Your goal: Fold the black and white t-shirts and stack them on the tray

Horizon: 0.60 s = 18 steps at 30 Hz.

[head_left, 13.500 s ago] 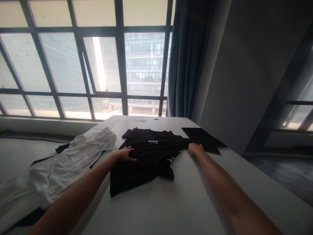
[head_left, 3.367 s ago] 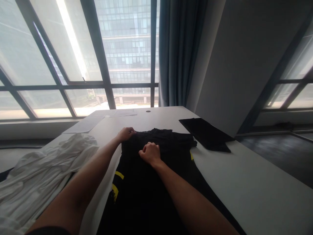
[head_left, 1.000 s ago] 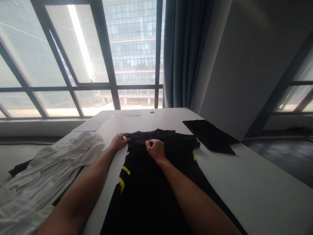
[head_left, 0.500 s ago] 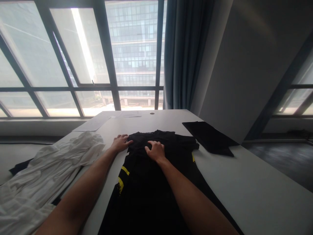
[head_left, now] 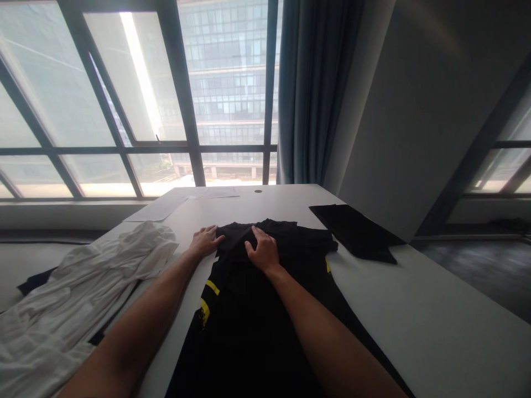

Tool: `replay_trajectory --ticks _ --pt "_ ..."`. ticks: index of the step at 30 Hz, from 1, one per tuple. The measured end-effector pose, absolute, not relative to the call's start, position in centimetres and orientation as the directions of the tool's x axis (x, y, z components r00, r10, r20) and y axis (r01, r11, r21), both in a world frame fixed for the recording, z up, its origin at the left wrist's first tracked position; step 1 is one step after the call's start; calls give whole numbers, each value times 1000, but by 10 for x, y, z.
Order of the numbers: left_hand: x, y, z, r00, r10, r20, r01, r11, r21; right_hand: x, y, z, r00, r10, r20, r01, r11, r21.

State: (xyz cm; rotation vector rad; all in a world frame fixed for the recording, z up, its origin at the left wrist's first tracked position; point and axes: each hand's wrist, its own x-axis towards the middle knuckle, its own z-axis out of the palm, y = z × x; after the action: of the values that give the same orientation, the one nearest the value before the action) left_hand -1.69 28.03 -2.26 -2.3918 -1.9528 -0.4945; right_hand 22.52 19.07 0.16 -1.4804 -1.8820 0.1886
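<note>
A black garment with yellow marks [head_left: 249, 309] lies stretched along the white table [head_left: 415, 309], its far end near the middle of the table. My left hand [head_left: 204, 240] lies flat with fingers spread at the garment's far left corner, touching its edge. My right hand [head_left: 261, 250] presses flat on the garment's far end, fingers pointing away from me. Neither hand grips the cloth.
A crumpled white garment [head_left: 83, 293] lies at the left edge over some dark cloth. A folded black piece [head_left: 357, 229] sits at the far right by the wall. Papers [head_left: 157, 210] lie at the far end below the windows. A blue curtain [head_left: 315, 94] hangs behind.
My right hand has gone from pinching the garment's far edge to lying flat and sliding slightly further away. My left hand has stayed at the left corner with its fingers spread.
</note>
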Motion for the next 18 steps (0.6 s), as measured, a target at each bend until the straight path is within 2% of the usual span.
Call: replay_trajectory --ticks 3,5,9,15,18 --pt "-13 281 -24 229 917 327 923 -312 227 225 194 -2 -121 898 424 777 352 -522" --pt "-9 283 -25 265 908 324 908 -348 234 225 195 -5 -135 921 366 784 326 -528" --pt "-3 294 -25 221 923 314 917 -306 256 226 196 -10 -155 937 312 781 310 -542" --pt "-4 301 -23 190 886 423 919 -312 240 227 204 -17 -150 903 402 667 392 -633" --pt "-8 303 -21 115 874 472 913 -281 297 228 208 -21 -120 879 461 592 436 -678"
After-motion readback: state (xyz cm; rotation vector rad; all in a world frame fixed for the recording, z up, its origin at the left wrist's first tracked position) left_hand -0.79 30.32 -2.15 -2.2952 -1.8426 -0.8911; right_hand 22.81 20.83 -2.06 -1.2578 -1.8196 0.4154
